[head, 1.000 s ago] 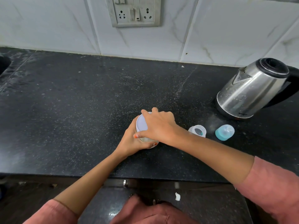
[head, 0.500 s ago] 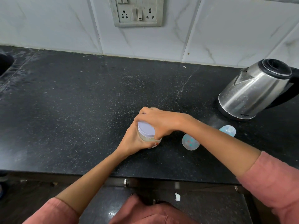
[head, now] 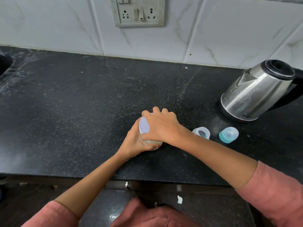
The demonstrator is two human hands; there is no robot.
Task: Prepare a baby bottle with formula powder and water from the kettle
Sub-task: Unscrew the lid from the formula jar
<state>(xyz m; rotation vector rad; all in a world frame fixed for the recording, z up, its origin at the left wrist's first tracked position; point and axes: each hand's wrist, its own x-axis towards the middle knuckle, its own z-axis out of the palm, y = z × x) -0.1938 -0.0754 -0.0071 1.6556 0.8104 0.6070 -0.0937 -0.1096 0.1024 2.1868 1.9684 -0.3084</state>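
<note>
A small clear formula jar [head: 153,142] with a pale lavender lid [head: 144,125] stands on the black counter [head: 82,112] near the front edge. My left hand [head: 133,141] wraps around the jar's body from the left. My right hand [head: 161,126] lies over the lid from the right, fingers curled round its rim. To the right stand the open baby bottle [head: 201,132], seen from above, and its teal-ringed cap with clear cover [head: 228,134]. The steel kettle [head: 255,90] with black lid and handle sits at the far right.
A white marble-tiled wall with a socket-and-switch plate [head: 138,12] backs the counter. A dark sink edge [head: 5,64] shows at the far left. Below the counter's front edge are dark floor tiles and a scrap of white paper [head: 179,199].
My right hand has twisted on the lid, from wrist turned with the lid top exposed half a second ago back to covering most of it. My forearm no longer hides the bottle.
</note>
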